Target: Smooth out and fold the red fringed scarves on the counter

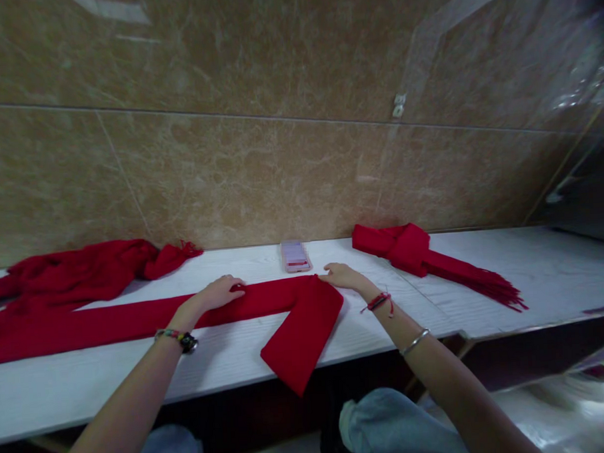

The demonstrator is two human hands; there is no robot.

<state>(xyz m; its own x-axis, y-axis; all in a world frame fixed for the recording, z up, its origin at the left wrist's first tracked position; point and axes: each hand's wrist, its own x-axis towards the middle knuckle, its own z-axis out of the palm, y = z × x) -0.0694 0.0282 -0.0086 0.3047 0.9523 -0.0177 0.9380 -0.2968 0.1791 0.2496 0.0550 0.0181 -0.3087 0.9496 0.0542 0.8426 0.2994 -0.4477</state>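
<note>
A long red scarf (156,318) lies flat along the white counter, its right end folded over at an angle so that the flap (301,340) hangs past the front edge. My left hand (219,293) rests on the strip with thumb and fingers apart. At the top corner of the fold, my right hand (343,277) has its fingers closed on the scarf's edge; the exact grip is partly hidden.
Behind the scarf, a phone (296,256) lies near the tiled wall (260,175). A folded red scarf with fringe (408,248) is at the right. Bunched red fabric (94,272) lies at the left. The white counter (228,363) has its front edge near my knees.
</note>
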